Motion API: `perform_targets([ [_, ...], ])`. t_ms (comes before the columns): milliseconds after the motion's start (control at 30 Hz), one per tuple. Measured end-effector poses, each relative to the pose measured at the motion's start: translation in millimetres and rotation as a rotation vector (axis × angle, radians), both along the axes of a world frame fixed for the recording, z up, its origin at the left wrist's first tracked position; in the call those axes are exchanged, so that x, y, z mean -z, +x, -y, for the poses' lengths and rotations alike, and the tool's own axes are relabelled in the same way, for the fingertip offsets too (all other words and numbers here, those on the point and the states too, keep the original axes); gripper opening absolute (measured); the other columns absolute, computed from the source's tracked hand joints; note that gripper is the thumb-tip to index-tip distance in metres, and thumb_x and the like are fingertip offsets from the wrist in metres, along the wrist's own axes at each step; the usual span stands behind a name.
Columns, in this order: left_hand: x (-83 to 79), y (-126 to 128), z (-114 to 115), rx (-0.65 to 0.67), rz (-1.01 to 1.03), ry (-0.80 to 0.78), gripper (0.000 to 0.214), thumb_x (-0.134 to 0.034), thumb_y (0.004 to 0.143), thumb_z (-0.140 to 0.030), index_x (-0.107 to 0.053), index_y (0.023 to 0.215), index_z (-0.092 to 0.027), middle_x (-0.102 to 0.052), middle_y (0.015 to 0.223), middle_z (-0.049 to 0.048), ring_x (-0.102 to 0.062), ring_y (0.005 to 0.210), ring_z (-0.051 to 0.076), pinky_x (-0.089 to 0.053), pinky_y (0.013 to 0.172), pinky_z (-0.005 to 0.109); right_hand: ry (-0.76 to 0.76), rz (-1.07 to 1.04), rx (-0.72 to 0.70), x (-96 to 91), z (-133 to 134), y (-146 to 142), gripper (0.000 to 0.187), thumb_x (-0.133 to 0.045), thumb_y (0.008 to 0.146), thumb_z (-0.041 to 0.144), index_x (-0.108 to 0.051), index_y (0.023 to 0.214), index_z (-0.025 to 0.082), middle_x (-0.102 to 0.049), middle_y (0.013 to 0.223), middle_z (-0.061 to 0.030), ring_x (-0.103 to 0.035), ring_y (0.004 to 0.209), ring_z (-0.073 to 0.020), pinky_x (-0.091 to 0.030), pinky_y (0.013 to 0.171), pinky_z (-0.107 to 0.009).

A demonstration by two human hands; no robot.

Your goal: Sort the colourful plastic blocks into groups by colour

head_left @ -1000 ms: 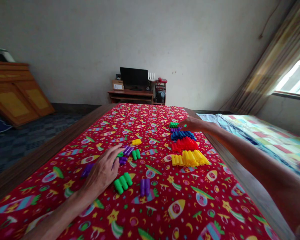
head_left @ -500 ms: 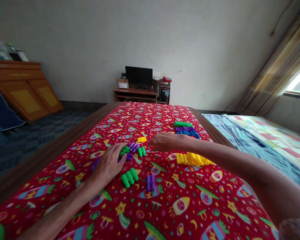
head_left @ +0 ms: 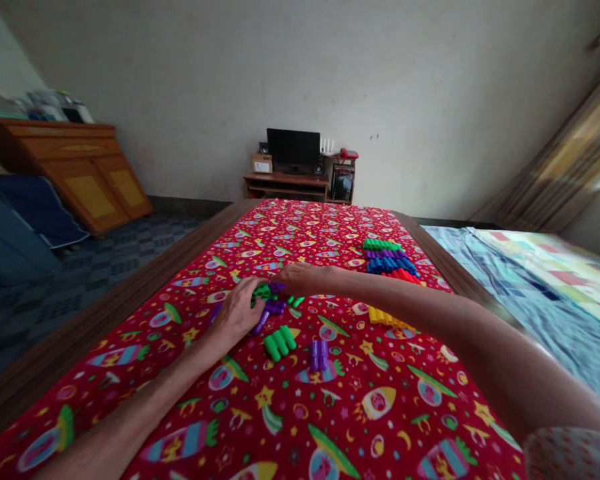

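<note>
My left hand (head_left: 237, 308) rests on the pile with its fingers curled round a green toy block (head_left: 261, 292) made of joined tubes. Purple blocks (head_left: 274, 307) lie under and beside that hand. Close to its right, my right hand (head_left: 296, 279) is closed over the pile, fingertips at a purple block (head_left: 279, 288); what they grip, if anything, is hidden. Below the right wrist a green block (head_left: 296, 302) is partly covered. Nearer to me lie a green three-tube block (head_left: 280, 343) and a purple two-tube block (head_left: 319, 355).
Rows of green (head_left: 381, 245), purple, blue (head_left: 387, 265) and red blocks (head_left: 405, 276) lie at the right. Yellow blocks (head_left: 387, 317) sit partly behind my right forearm. A red patterned cloth (head_left: 370, 413) covers the table; a bed (head_left: 510, 267) stands to its right.
My right hand has moved left to the pile beside my left hand, and the small yellow block there no longer shows. The view has turned slightly left.
</note>
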State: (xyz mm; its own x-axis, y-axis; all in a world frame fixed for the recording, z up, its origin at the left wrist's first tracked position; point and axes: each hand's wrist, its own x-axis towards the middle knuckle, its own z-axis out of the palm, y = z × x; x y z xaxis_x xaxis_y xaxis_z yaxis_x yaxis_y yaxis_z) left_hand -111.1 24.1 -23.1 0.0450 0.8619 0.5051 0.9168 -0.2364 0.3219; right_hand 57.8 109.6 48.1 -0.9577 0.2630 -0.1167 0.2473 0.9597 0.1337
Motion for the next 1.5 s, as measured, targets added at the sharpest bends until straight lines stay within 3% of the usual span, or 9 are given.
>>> perform_targets([
  [133,1.7,2.1,1.4,0.039,0.016,0.006,0.030,-0.041,0.084,-0.027,-0.060,0.104,-0.018,-0.067,0.103,0.0100,-0.064,0.101,0.025,-0.052,0.092,0.038,0.082,0.004,0.146,-6.1,1.3,9.4,0.038,-0.053,0.094,0.045,-0.064,0.106,0.011,-0.069,0.100,-0.0159,-0.065,0.092,-0.0242,-0.050,0.076,-0.033],
  [233,4.7,3.5,2.9,0.071,0.023,0.019,0.029,-0.041,0.088,-0.031,-0.060,0.105,-0.017,-0.065,0.102,0.0103,-0.064,0.100,0.024,-0.052,0.092,0.038,0.053,-0.047,0.208,-9.8,-1.0,19.5,0.038,-0.051,0.095,0.046,-0.067,0.102,0.012,-0.070,0.099,-0.0153,-0.066,0.090,-0.0236,-0.049,0.073,-0.032],
  [467,4.3,3.6,2.2,0.089,0.013,0.022,0.029,-0.041,0.088,-0.031,-0.060,0.106,-0.019,-0.065,0.104,0.0096,-0.064,0.100,0.025,-0.053,0.090,0.037,-0.219,-0.007,-0.125,-3.2,-3.4,34.9,0.023,-0.057,0.091,0.016,-0.066,0.112,0.015,-0.070,0.111,-0.0109,-0.064,0.095,-0.0169,-0.047,0.080,-0.026],
  [700,3.0,4.1,3.0,0.077,0.007,0.021,0.032,-0.040,0.088,-0.034,-0.061,0.107,-0.019,-0.067,0.103,0.0100,-0.065,0.096,0.026,-0.054,0.087,0.038,-0.313,-0.141,0.050,2.6,-7.9,35.9,0.019,-0.064,0.085,0.017,-0.069,0.103,0.012,-0.072,0.096,-0.0090,-0.062,0.080,-0.0137,-0.046,0.072,-0.023],
  [867,10.9,1.0,0.9,0.070,-0.010,0.039,0.034,-0.039,0.090,-0.036,-0.060,0.109,-0.018,-0.066,0.107,0.0111,-0.065,0.100,0.026,-0.052,0.091,0.038,-0.192,-0.199,0.123,10.9,-11.8,27.3,0.022,-0.069,0.084,0.026,-0.067,0.100,0.011,-0.069,0.097,-0.0097,-0.061,0.086,-0.0159,-0.047,0.073,-0.024],
  [1133,14.4,-1.6,0.2,0.074,-0.027,0.062,0.032,-0.040,0.090,-0.035,-0.059,0.111,-0.020,-0.066,0.108,0.0097,-0.066,0.100,0.026,-0.053,0.090,0.037,0.002,-0.137,0.050,14.5,3.9,11.3,0.021,-0.066,0.086,0.028,-0.062,0.102,0.014,-0.066,0.100,-0.0111,-0.060,0.094,-0.0206,-0.050,0.081,-0.031],
  [1300,14.0,-1.5,1.3,0.080,-0.048,0.062,0.034,-0.038,0.092,-0.036,-0.059,0.113,-0.019,-0.065,0.111,0.0115,-0.064,0.103,0.026,-0.052,0.093,0.039,-0.033,-0.169,0.118,-17.6,-11.0,36.1,0.021,-0.060,0.088,0.023,-0.066,0.104,0.012,-0.069,0.093,-0.0090,-0.061,0.082,-0.0161,-0.046,0.070,-0.026],
  [1400,12.9,-0.4,2.7,0.085,-0.056,0.060,0.035,-0.038,0.092,-0.036,-0.059,0.114,-0.018,-0.065,0.111,0.0119,-0.064,0.104,0.027,-0.052,0.095,0.040,-0.004,-0.262,0.255,-47.6,-41.0,79.0,0.021,-0.057,0.088,0.020,-0.070,0.102,0.011,-0.071,0.085,-0.0066,-0.061,0.072,-0.0126,-0.042,0.066,-0.023],
  [1500,12.1,0.6,3.1,0.085,-0.059,0.064,0.035,-0.038,0.091,-0.036,-0.059,0.113,-0.018,-0.065,0.111,0.0121,-0.065,0.103,0.027,-0.052,0.094,0.040,0.044,-0.259,0.399,-62.5,-73.5,129.8,0.020,-0.061,0.085,0.019,-0.073,0.098,0.010,-0.074,0.087,-0.0076,-0.064,0.075,-0.0141,-0.043,0.067,-0.023],
])
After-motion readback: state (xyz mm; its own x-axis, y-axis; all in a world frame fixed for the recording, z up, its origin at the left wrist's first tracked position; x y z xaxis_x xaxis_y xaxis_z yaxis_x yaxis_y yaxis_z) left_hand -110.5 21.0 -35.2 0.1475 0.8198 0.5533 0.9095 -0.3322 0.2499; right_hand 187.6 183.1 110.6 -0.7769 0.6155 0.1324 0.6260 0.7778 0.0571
